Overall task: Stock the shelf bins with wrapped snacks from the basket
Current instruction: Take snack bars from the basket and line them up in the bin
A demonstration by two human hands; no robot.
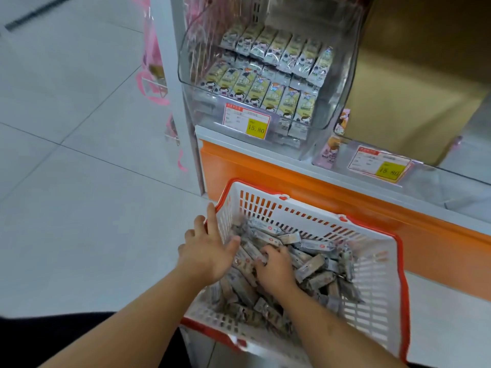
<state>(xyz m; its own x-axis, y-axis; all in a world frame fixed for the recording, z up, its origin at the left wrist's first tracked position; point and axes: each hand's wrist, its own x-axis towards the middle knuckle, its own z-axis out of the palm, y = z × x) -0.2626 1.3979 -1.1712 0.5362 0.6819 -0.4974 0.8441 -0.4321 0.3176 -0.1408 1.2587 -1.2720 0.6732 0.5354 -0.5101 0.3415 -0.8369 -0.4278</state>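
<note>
Pale floor tiles (79, 181) run up to an orange shelf base (332, 187), with the white basket (372, 288) tilted against it. Her left hand (207, 251) rests flat on the basket's rim, fingers spread, holding nothing. Her right hand (275, 270) is down among the wrapped snacks (316, 266), fingers curled round some. Above, 1 clear bin (334, 102) looks well filled; the bin beside it (438, 181) seems almost bare, so I'd judge plenty of stocking remains.

White basket (372, 282) with red rim on tiled floor, full of wrapped snacks (313, 264), left hand (210, 248) on its wall, right hand (273, 266) gripping snacks, clear shelf bin (337, 102) of packets above.
</note>
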